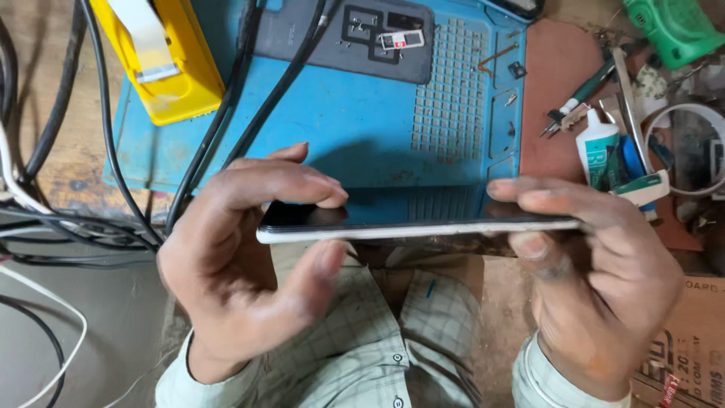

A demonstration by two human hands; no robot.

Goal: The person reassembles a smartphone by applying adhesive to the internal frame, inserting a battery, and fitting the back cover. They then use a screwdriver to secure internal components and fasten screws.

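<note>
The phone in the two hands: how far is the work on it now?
Done: the phone is off the blue mat. In hand: left hand and right hand pinch its two ends, edge toward the camera. Left: the dark panel and small parts lie on the mat; whether the phone is closed cannot be told.

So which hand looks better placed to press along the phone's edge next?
Probably the right hand: its thumb already lies on the phone's near edge, fingers over the top. The left hand pinches the other end, steadying it.

Cluttered wooden workbench (72,162), blue mat (355,121)
</note>
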